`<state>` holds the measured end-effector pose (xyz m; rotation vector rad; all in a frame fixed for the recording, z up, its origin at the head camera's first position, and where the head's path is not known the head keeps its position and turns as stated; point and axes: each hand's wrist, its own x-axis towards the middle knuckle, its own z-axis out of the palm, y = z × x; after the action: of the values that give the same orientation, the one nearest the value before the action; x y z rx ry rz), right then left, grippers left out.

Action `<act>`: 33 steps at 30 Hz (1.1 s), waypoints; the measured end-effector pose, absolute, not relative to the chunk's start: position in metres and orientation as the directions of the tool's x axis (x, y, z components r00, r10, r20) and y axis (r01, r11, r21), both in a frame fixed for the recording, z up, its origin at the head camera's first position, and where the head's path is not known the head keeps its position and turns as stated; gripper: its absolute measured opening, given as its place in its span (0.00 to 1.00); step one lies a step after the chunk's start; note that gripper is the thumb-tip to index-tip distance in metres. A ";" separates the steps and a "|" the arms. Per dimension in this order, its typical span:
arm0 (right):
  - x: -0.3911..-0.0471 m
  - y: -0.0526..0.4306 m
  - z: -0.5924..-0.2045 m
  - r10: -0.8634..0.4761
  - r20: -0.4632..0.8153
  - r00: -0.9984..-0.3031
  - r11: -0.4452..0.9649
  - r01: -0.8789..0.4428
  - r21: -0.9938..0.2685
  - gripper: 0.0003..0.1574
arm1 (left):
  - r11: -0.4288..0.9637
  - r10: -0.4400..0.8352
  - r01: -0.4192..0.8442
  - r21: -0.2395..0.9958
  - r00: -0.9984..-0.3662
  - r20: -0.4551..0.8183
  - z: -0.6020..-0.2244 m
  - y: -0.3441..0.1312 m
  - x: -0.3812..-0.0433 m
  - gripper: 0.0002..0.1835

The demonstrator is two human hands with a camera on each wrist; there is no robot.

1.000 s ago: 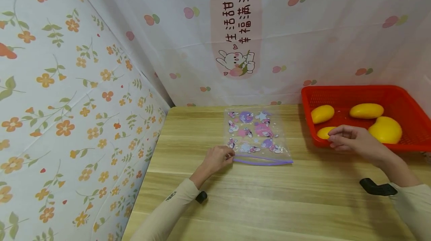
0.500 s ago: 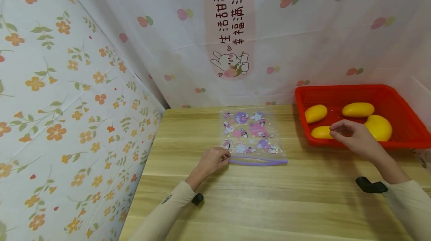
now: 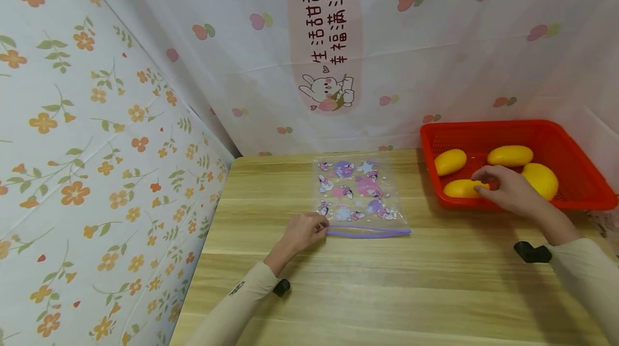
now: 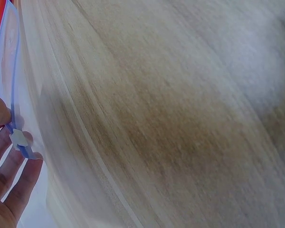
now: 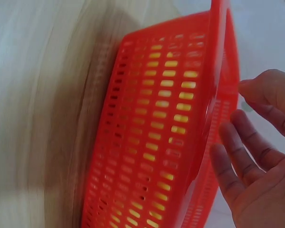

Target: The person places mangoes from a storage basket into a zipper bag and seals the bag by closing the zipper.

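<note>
Since a second ago, the right hand (image 3: 515, 190) is shifting slightly farther over the red basket (image 3: 476, 139), its thumb and fingers parting. It is hovering above the near rim, loosely spread, with the front-left yellow fruit (image 3: 458, 189) showing partly behind its fingertips; whether they are touching, I cannot tell. The left hand (image 3: 302, 233) is pinching the near left corner of a clear printed bag (image 3: 355, 190), at the white slider (image 4: 19, 138) on its purple zip strip (image 3: 403, 232). That bag is lying flat on the wooden surface (image 3: 367, 287), left of the basket. Three other yellow fruits (image 3: 510, 156) are resting inside the basket. Patterned cloth (image 3: 232, 66) is hanging behind.
</note>
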<state>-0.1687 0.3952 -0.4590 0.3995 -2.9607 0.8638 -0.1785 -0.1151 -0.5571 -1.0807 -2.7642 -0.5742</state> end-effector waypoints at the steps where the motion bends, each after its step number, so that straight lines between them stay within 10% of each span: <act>1: -0.171 0.396 -0.459 -0.246 0.099 -0.964 0.817 -0.261 -0.514 0.16 | 0.672 0.630 0.676 0.302 -0.737 0.247 -0.557 -0.115 -0.178 0.04; 33: -0.227 0.412 -0.443 -0.359 -0.294 -0.886 0.879 -0.215 -0.426 0.30 | 0.666 0.644 0.677 0.314 -0.734 0.218 -0.556 -0.117 -0.178 0.04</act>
<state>-0.2274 0.4122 -0.4431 0.5397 -3.4024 0.6950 -0.1784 -0.1169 -0.5558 -1.1071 -2.7860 -0.5800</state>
